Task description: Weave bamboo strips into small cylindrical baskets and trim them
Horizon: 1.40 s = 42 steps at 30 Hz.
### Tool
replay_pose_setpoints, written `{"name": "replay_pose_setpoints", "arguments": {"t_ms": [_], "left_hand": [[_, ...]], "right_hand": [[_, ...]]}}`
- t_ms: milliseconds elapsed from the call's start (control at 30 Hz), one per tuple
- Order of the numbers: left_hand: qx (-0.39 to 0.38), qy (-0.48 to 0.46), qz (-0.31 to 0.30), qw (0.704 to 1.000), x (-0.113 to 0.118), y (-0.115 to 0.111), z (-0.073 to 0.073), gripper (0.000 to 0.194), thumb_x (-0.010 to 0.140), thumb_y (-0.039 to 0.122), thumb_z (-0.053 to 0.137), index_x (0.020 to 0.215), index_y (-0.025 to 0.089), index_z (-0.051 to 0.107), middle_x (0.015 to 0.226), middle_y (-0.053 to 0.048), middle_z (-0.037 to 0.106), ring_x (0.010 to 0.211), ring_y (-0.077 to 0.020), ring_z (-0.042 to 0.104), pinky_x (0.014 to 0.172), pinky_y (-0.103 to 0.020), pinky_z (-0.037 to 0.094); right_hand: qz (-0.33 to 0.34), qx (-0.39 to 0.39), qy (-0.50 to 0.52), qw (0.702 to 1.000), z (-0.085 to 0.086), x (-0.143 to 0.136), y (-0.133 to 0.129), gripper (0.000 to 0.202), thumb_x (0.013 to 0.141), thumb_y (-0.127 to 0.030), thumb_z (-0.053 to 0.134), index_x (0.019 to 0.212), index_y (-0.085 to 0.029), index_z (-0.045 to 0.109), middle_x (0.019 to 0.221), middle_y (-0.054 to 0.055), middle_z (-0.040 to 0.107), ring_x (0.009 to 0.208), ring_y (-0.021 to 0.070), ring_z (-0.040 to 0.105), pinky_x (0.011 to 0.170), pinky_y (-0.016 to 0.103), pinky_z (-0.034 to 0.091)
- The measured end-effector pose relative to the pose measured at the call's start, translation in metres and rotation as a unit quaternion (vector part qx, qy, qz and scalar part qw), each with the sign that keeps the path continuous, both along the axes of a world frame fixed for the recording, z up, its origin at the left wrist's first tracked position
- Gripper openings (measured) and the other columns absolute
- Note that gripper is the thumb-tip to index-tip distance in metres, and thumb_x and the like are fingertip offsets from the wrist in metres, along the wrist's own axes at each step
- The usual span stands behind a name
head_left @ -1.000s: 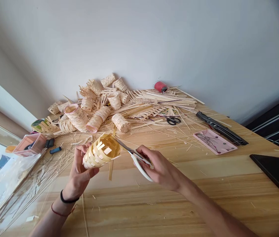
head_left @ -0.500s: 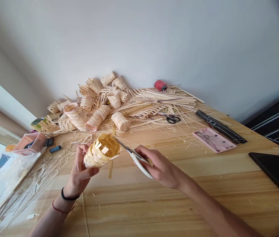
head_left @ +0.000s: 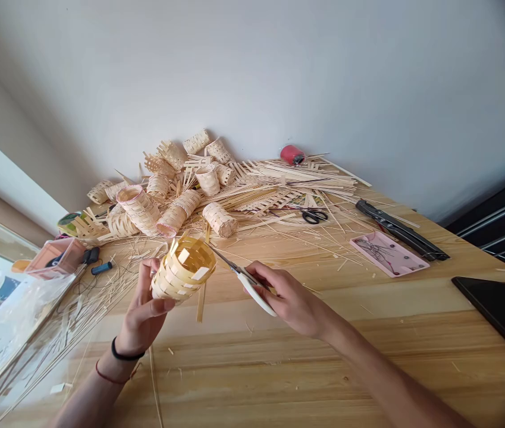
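My left hand (head_left: 147, 306) grips a small woven basket (head_left: 176, 276) of pale wood strips, tilted so its open mouth faces right and toward me. Several short strip ends stick out around its rim. White-handled scissors (head_left: 252, 290) are in my right hand (head_left: 290, 300), their blades pointing left at the basket's rim. The blades look nearly closed; whether they touch a strip I cannot tell. A flat strip (head_left: 201, 304) lies on the table behind and below the basket.
Woven baskets (head_left: 138, 209) and loose strips (head_left: 297, 178) are heaped along the wall. Black scissors (head_left: 313, 216), a pink tray (head_left: 388, 254) with thin wires or pins, a long black tool (head_left: 401, 230) and a red spool (head_left: 292, 154) lie toward the right. A pink bin (head_left: 58, 258) stands left.
The basket has turned slightly in my left hand, and different strip ends now show at its rim. My right hand and the scissors have barely shifted.
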State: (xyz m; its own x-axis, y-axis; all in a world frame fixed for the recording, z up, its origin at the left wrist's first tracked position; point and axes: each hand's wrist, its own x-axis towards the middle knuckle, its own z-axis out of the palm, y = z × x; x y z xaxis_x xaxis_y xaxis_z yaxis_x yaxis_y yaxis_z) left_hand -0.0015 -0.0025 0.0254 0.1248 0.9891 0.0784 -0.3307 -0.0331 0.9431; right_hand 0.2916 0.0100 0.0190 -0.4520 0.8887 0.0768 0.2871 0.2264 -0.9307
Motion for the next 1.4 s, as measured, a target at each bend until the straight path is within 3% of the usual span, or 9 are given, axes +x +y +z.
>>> {"name": "replay_pose_setpoints", "arguments": {"t_ms": [133,233,567,867,1033,1200,1400], "left_hand": [[0.000,-0.030,0.013,0.999,0.000,0.000,0.000,0.053,0.069,0.020,0.077,0.118,0.033,0.058,0.134,-0.004,0.071,0.118,-0.0353,0.069,0.092,-0.055,0.059],[0.007,-0.039,0.006,0.999,0.000,-0.001,0.000,0.050,0.072,0.020,0.076,0.116,0.034,0.058,0.129,-0.002,0.074,0.114,-0.0336,0.072,0.095,-0.057,0.060],[-0.003,-0.012,-0.065,0.998,0.000,-0.001,-0.002,0.057,0.074,0.022,0.082,0.127,0.033,0.063,0.115,-0.003,0.074,0.098,-0.0265,0.071,0.084,-0.040,0.059],[0.008,-0.026,-0.113,0.993,-0.004,0.001,-0.002,0.049,0.083,0.023,0.075,0.131,0.032,0.068,0.126,-0.006,0.076,0.104,-0.0307,0.074,0.091,-0.049,0.063],[0.006,-0.044,-0.106,0.993,-0.002,0.001,-0.001,0.046,0.085,0.023,0.072,0.131,0.030,0.070,0.132,-0.007,0.075,0.107,-0.0318,0.074,0.090,-0.051,0.067],[0.007,-0.048,-0.107,0.993,-0.001,-0.001,-0.001,0.044,0.087,0.027,0.071,0.131,0.024,0.072,0.125,-0.010,0.077,0.106,-0.0314,0.073,0.088,-0.048,0.068],[0.011,-0.056,-0.071,0.996,0.000,0.000,0.001,0.041,0.091,0.029,0.069,0.131,0.024,0.074,0.133,-0.011,0.074,0.107,-0.0309,0.071,0.081,-0.046,0.070]], "right_hand": [[0.013,-0.022,0.019,0.999,0.002,-0.002,-0.003,0.026,0.105,-0.046,0.055,0.094,-0.023,0.051,0.082,-0.002,0.054,0.072,0.0156,0.045,0.067,0.030,0.036],[0.010,-0.027,0.025,0.999,0.004,-0.001,-0.004,0.026,0.105,-0.047,0.056,0.095,-0.024,0.050,0.081,-0.003,0.053,0.071,0.0156,0.043,0.065,0.030,0.035],[0.012,-0.015,0.023,1.000,0.005,-0.002,-0.003,0.026,0.103,-0.046,0.056,0.092,-0.024,0.049,0.078,-0.003,0.051,0.068,0.0157,0.042,0.064,0.031,0.033],[0.024,-0.013,0.027,0.999,0.007,0.003,-0.001,0.030,0.104,-0.048,0.055,0.089,-0.023,0.052,0.078,-0.003,0.052,0.070,0.0155,0.043,0.065,0.031,0.033],[0.015,-0.010,0.019,1.000,0.007,0.004,0.000,0.032,0.106,-0.049,0.053,0.088,-0.022,0.052,0.078,-0.003,0.052,0.071,0.0151,0.043,0.067,0.030,0.034],[-0.001,-0.001,-0.003,1.000,0.001,0.002,0.002,0.032,0.106,-0.050,0.053,0.092,-0.022,0.055,0.082,-0.002,0.057,0.074,0.0160,0.046,0.070,0.030,0.035],[-0.031,-0.018,0.044,0.998,-0.001,0.001,0.001,0.033,0.108,-0.055,0.051,0.096,-0.024,0.051,0.080,-0.005,0.048,0.071,0.0155,0.042,0.067,0.029,0.036]]}}
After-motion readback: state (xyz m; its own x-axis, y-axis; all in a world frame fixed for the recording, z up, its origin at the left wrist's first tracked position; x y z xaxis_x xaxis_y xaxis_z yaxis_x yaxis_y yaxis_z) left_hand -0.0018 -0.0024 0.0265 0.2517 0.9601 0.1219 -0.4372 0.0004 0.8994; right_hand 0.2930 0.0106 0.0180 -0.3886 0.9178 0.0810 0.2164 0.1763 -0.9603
